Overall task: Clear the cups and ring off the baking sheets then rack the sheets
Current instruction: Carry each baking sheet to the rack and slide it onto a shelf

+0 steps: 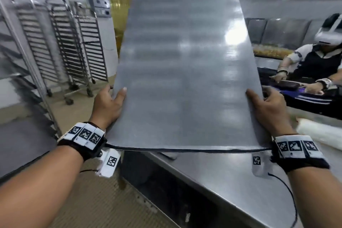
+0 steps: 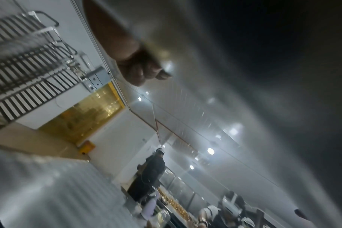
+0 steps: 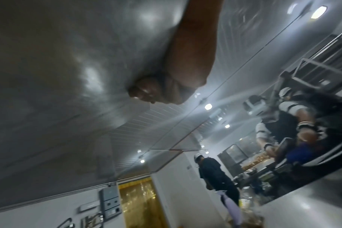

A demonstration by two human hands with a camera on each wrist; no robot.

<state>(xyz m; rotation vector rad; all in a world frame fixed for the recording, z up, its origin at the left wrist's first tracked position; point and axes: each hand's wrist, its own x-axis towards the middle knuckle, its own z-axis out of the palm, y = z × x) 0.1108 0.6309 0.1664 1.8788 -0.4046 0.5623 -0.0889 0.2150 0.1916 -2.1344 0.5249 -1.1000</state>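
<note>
Steel table (image 1: 231, 181) below, baking sheet (image 1: 185, 61) raised, both hands' fingers (image 1: 121, 94) clamped on its side edges

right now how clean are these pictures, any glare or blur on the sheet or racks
Head view: ceiling light glares off the sheet at its right; the racks are motion-blurred. Left wrist view: the sheet's underside goes dark and smeared at right, the left hand soft. Right wrist view: the right hand blurs, the lamps streak.

Fingers (image 1: 109, 87) hidden beneath sheet (image 1: 185, 72)
</note>
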